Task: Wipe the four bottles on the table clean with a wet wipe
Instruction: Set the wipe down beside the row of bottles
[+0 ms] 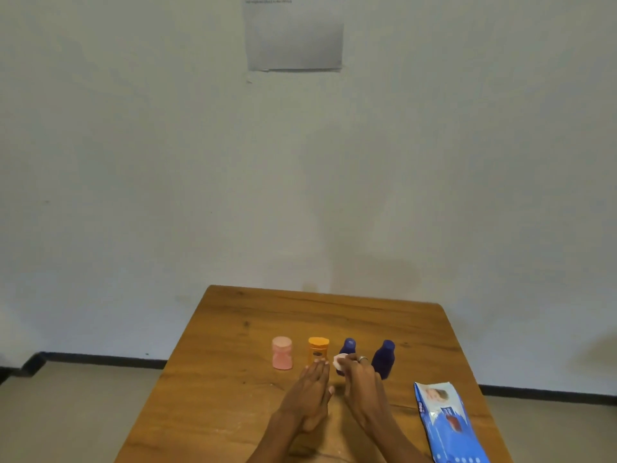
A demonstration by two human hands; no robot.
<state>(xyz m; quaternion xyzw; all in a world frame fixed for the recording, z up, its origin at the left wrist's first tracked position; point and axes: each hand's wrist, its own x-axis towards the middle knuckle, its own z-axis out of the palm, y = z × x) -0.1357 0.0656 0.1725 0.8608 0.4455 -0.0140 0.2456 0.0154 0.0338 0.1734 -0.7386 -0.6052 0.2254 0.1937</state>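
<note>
Four bottles stand in a row on the wooden table (233, 345): a pink one (282, 353), an orange one (318, 351), a dark blue one (347, 349) and a second dark blue one (384, 359). My right hand (359, 374) is closed around a balled white wet wipe (340, 360) and holds it against the left blue bottle, hiding that bottle's lower part. My left hand (312, 392) is flat with fingers straight and together, just in front of the orange bottle, holding nothing.
A blue pack of wet wipes (445, 426) lies at the front right of the table. The table's far edge meets a pale wall with a sheet of paper (293, 35) on it. Floor shows on both sides.
</note>
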